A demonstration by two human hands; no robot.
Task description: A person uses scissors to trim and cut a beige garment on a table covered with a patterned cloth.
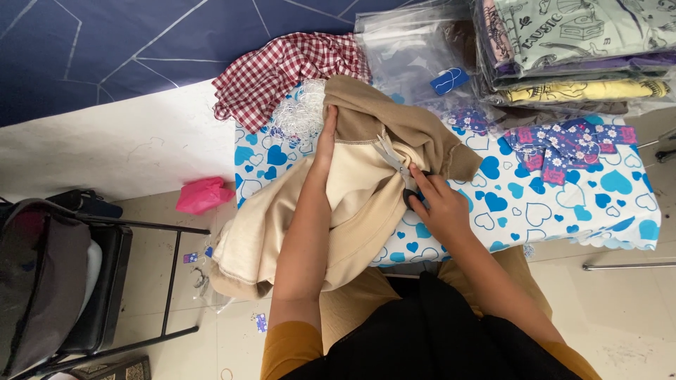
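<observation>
two hands were on the beige garment: left hand pressed flat, grip spread; right hand pinched small scissors on the worktop.

A clear plastic bag lies at the far side of the counter, with a small blue tag at its near right corner. To the right stands a stack of clear-bagged folded garments, mint green on top, purple and yellow below. On the floor at the near left lie small blue-and-purple paper labels.
</observation>
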